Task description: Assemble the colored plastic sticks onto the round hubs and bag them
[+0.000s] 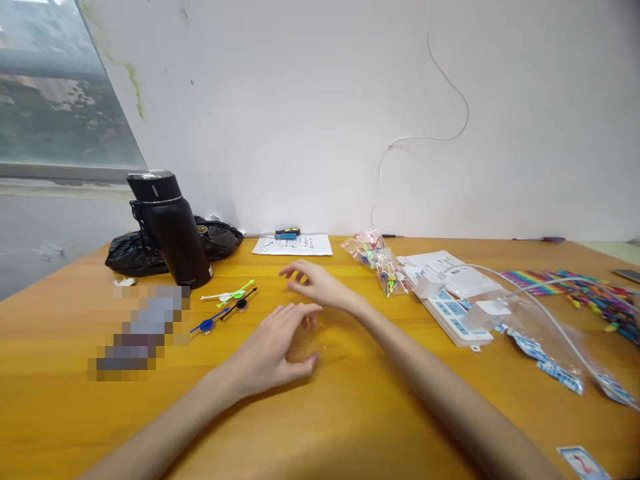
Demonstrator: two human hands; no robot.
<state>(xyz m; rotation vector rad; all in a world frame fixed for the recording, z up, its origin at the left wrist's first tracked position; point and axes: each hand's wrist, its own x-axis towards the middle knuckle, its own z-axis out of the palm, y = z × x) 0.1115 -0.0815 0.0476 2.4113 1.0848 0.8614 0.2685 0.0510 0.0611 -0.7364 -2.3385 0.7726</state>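
Observation:
My left hand (277, 343) hovers just over the orange table (350, 413) near its middle, fingers stretched forward and slightly apart, holding nothing. My right hand (315, 283) reaches across above it, fingers spread and curled loosely, with nothing visible in them. Left of both hands lie small plastic propeller-like toys: a white and green one (230, 295), a black one (241, 303) and a blue one (206, 325). A faint clear plastic piece seems to lie under the hands, hard to make out.
A black flask (173, 227) stands at the left before a black bag (220, 240). A paper sheet (293, 245) with a screwdriver (287, 233) lies by the wall. Clear bags of coloured parts (380, 263), a white power strip (453, 313) with cables and rainbow strips (575, 287) fill the right.

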